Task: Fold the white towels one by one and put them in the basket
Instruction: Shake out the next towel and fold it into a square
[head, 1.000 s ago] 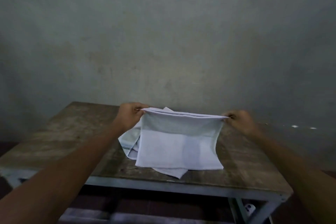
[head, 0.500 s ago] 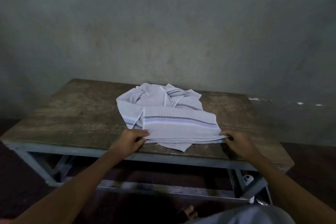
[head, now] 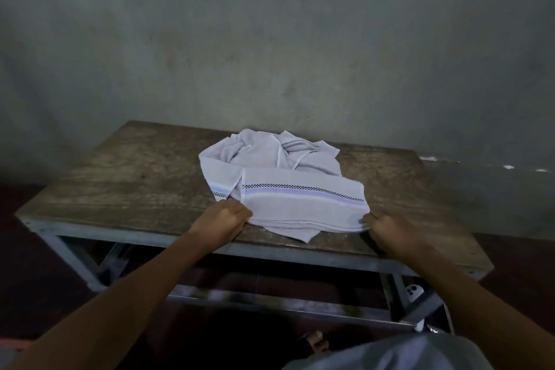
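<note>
A folded white towel (head: 303, 201) with a blue and black checked stripe lies near the front edge of the wooden table (head: 144, 186). My left hand (head: 223, 218) pinches its near left corner. My right hand (head: 387, 228) pinches its near right corner. Behind and under it sits a crumpled pile of white towels (head: 270, 153). No basket is in view.
The table has a grey metal frame (head: 300, 255) and stands against a grey wall. A small white object (head: 413, 291) sits by the right leg. A foot (head: 313, 342) and grey clothing (head: 405, 354) show at the bottom.
The towel, held up stretched between both hands a second ago, has been folded down onto the table. Both hands still hold its near corners; little has moved in the last half second.
</note>
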### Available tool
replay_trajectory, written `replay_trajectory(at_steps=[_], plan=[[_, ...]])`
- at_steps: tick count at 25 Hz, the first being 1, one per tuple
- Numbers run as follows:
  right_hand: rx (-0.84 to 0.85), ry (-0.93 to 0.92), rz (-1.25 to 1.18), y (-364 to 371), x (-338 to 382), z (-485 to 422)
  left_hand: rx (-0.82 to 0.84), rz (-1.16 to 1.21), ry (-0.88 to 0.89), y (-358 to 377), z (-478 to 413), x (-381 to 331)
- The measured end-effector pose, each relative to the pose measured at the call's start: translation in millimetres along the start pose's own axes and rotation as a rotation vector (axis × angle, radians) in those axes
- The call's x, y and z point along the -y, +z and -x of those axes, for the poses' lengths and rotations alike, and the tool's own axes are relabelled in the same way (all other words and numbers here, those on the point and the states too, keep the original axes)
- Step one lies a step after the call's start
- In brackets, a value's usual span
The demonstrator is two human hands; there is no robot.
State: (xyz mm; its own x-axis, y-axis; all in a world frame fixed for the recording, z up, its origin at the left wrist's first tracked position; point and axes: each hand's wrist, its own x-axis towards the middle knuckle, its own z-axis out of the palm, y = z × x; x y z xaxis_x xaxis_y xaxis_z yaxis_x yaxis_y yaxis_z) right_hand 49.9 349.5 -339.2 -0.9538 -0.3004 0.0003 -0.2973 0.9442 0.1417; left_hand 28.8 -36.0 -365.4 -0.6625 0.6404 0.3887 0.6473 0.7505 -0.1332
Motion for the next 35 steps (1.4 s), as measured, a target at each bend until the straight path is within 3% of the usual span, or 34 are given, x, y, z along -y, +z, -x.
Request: replay_trajectory(at_steps=[4,7,10,14,19,23,25,27,29,31,35], plan=[[-0.057,0.076,-0.195,-45,-19,-10,-0.104,0.100,-0.120,-36,-28,15],[-0.268,0.081,-0.360,-109,-43,-24,-0.231,0.316,-0.239,-91,-73,34],[-0.371,0.001,-0.295,-170,-64,-34,-0.284,0.388,-0.233,-138,-114,52],[-0.499,0.071,-0.138,-233,-87,-37,-0.353,0.325,-0.186,-190,-152,59],[-0.394,0.087,-0.089,-260,-74,-17,-0.372,0.311,-0.244,-211,-162,48],[-0.281,0.022,-0.254,-238,-72,-10,-0.284,0.480,-0.335,-200,-151,41],[-0.143,0.041,-0.360,-219,-74,-9,-0.111,0.634,-0.374,-185,-142,43],[0.101,0.114,-0.498,-198,-72,-7,0.190,0.890,-0.432,-165,-128,47],[0.336,0.170,-0.553,-173,-66,-7,0.488,0.975,-0.508,-135,-117,46],[0.395,0.172,-0.490,-146,-63,-16,0.560,0.804,-0.481,-99,-112,45],[0.294,0.146,-0.325,-92,-62,-47,0.374,0.436,-0.400,-33,-117,44]])
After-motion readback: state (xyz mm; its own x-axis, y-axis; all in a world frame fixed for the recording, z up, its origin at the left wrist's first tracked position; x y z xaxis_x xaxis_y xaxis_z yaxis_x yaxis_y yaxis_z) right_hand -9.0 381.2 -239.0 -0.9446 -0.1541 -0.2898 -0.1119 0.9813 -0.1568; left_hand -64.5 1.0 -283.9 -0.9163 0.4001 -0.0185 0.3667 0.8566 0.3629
